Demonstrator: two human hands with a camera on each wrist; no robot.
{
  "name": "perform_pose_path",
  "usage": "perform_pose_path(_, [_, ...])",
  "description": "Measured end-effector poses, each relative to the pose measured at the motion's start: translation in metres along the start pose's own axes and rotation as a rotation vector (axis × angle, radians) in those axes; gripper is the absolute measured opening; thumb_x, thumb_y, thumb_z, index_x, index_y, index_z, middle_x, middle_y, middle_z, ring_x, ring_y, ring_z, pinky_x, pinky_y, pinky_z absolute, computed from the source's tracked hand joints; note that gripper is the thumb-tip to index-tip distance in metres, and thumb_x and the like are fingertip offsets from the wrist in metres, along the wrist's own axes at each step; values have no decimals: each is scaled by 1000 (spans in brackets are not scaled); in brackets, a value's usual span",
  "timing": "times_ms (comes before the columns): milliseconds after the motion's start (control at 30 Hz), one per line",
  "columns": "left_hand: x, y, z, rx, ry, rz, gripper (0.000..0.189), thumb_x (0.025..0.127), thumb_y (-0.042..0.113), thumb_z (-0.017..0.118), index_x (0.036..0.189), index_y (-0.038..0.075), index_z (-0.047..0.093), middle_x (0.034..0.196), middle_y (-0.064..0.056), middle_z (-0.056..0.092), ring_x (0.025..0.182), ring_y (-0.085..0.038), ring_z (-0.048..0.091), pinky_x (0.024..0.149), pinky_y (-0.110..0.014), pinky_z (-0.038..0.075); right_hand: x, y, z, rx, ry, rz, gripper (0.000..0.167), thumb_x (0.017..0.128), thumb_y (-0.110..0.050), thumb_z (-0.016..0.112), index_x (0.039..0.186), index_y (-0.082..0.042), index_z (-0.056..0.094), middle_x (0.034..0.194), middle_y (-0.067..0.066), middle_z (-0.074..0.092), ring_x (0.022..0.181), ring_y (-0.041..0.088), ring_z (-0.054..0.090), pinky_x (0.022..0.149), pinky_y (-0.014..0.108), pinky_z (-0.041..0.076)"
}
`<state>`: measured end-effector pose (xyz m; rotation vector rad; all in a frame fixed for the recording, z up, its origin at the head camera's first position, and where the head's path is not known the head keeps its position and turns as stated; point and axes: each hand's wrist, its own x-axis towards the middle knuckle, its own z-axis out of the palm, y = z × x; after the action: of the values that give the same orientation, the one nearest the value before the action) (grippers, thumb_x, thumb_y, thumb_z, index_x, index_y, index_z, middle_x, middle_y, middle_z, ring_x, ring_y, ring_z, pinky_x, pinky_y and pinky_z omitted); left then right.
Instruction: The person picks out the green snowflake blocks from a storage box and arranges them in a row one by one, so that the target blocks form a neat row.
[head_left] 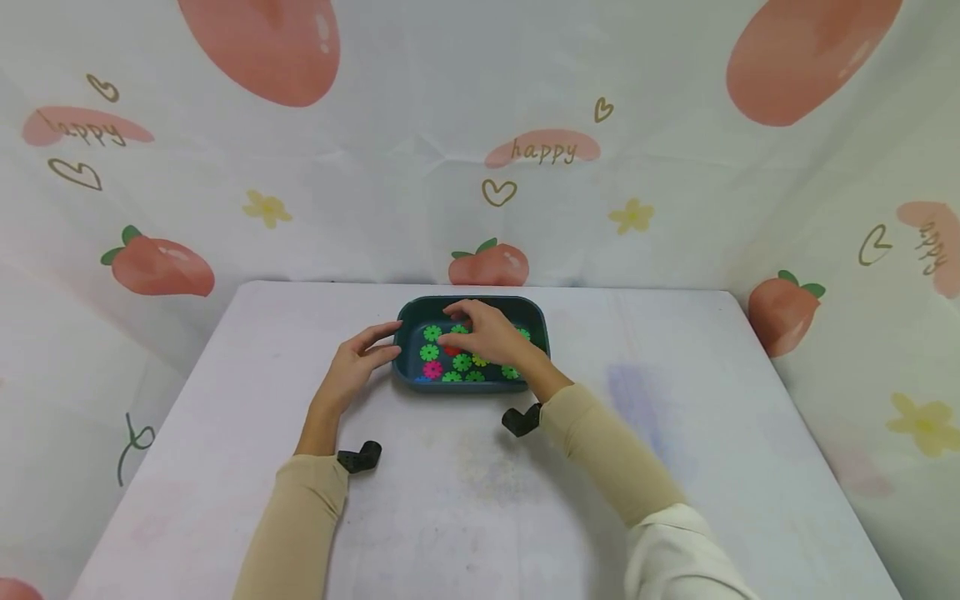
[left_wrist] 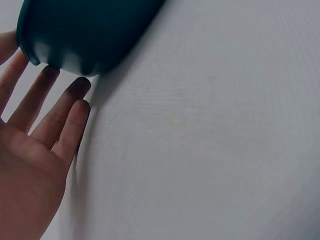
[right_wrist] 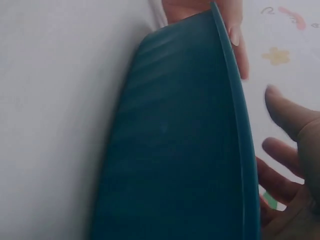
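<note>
A dark teal plastic basin [head_left: 471,387] stands at the far middle of the table, with flower-shaped plastic pieces lying in it. Most are green [head_left: 429,352]; a pink piece [head_left: 432,370] and red and yellow ones also show. My left hand [head_left: 354,362] rests its fairly straight fingers against the basin's left end; the left wrist view shows the fingertips [left_wrist: 80,86] right at its wall. Over the basin is my right hand [head_left: 487,333], thumb and fingers spread apart with nothing seen between them. It hides some of the pieces.
The white table [head_left: 450,500] reaches back to a hanging cloth [head_left: 420,167] printed with peaches, hearts and flowers. Black wrist-worn devices [head_left: 362,457] stick out at both cuffs, above the tabletop in front of the basin.
</note>
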<state>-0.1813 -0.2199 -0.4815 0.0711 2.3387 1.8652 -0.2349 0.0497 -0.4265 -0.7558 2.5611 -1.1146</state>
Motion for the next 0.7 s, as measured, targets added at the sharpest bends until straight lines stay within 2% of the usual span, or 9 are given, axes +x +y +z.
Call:
perform_pose_path(133, [0,-1,-2,-23,-30,-23,54,99,36,68,149,21,53,160,-3,46,145,-28,47,120,-40,39,7,-1,6,10,-21,24,55,94,-38,74,140,-13,59,138,9,63,122,28,60,104,40,53])
perform_pose_path(233, [0,-2,-4,-57,-59,-32,55,99,32,68,150,20,51,161,-3,45,147,-27,45,124,-49,31,11,-1,10,10,-31,51,54,93,-38,75,139,-14,60,138,9,63,120,27,60,100,39,54])
perform_pose_path(500, [5,-4,-9,-135,-131,-39,58,100,23,67,153,16,46,164,-7,39,151,-29,36,127,-52,25,21,1,22,13,-50,85,48,92,-32,77,133,-10,65,128,9,68,109,21,65,93,36,57])
perform_pose_path(700, [3,-4,-10,-164,-143,-49,59,100,21,67,154,16,45,164,-9,40,152,-26,36,125,-45,28,26,-3,30,60,-42,128,42,90,-30,80,125,-9,70,118,6,73,102,19,66,87,32,58])
